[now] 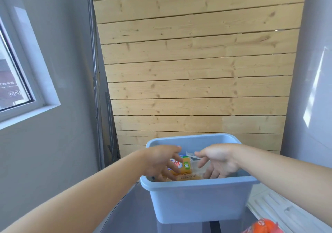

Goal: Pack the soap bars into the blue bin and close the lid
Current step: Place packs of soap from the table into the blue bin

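Observation:
A light blue bin (197, 200) stands open in front of me on a grey surface. Inside it lie wrapped soap bars: an orange one (185, 166) with a green label and a clear-wrapped one (197, 162) beside it. My left hand (161, 162) reaches into the bin from the left, fingers spread over the orange bar. From the right, my right hand (219, 162) also reaches inside, fingers apart and touching the clear wrapper. The bin's near wall hides the fingertips and the bin's bottom. No lid is in view.
A wooden plank wall (194, 71) rises right behind the bin. Grey walls stand on both sides, with a window (14, 89) at the left. A white slatted surface (280, 207) lies to the bin's right. An orange packet (264, 226) shows at the bottom right edge.

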`<state>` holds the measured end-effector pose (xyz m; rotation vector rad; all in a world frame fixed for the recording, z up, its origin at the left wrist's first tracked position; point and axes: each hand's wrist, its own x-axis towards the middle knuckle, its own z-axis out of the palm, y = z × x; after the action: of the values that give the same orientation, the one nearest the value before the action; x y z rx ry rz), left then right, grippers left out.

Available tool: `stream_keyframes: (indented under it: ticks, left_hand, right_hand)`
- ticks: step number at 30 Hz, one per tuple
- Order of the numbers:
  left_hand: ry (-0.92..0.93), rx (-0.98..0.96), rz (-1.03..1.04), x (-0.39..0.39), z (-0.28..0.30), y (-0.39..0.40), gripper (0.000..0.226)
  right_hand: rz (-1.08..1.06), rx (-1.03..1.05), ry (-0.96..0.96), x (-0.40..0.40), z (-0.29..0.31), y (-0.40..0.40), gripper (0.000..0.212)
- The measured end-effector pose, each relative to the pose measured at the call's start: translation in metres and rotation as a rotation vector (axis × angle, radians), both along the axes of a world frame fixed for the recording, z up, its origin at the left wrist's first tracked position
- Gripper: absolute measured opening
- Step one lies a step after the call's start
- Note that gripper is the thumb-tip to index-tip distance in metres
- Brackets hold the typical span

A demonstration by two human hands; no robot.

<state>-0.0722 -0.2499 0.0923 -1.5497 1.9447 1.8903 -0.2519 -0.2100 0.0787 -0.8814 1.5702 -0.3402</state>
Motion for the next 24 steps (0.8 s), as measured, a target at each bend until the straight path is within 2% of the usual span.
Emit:
stream_keyframes:
  ticks: [4, 8, 11, 14, 16, 18, 22, 24]
  left_hand:
    - [0.064, 0.049, 0.025, -0.007, -0.017, -0.001, 0.060]
    - [0.135, 0.117, 0.050, 0.001, -0.016, -0.007, 0.068]
    - [0.112, 0.111, -0.014, 0.002, -0.016, -0.004, 0.074]
    - [0.065, 0.084, -0.057, -0.003, -0.017, -0.002, 0.078]
    - [0.047, 0.069, -0.074, -0.008, -0.018, 0.000, 0.080]
    - [0.024, 0.045, -0.084, -0.011, -0.019, 0.003, 0.080]
    - [0.065, 0.043, 0.017, -0.008, -0.020, 0.002, 0.077]
    - [0.125, 0.034, 0.119, -0.003, -0.020, 0.001, 0.069]
  right_hand:
    - [0.059, 0.001, -0.041, 0.007, -0.006, 0.004, 0.064]
    - [0.056, 0.015, -0.246, 0.009, -0.013, 0.003, 0.055]
    - [0.071, -0.065, -0.317, 0.011, -0.028, -0.002, 0.049]
    - [0.164, -0.108, -0.313, 0.014, -0.026, -0.001, 0.035]
    - [0.153, -0.090, -0.313, 0.016, -0.026, 0.000, 0.032]
    - [0.118, -0.107, -0.262, 0.016, -0.027, 0.001, 0.036]
    - [0.040, -0.206, 0.152, 0.014, -0.025, 0.002, 0.041]
    - [0.017, -0.153, 0.131, 0.014, -0.022, 0.004, 0.054]
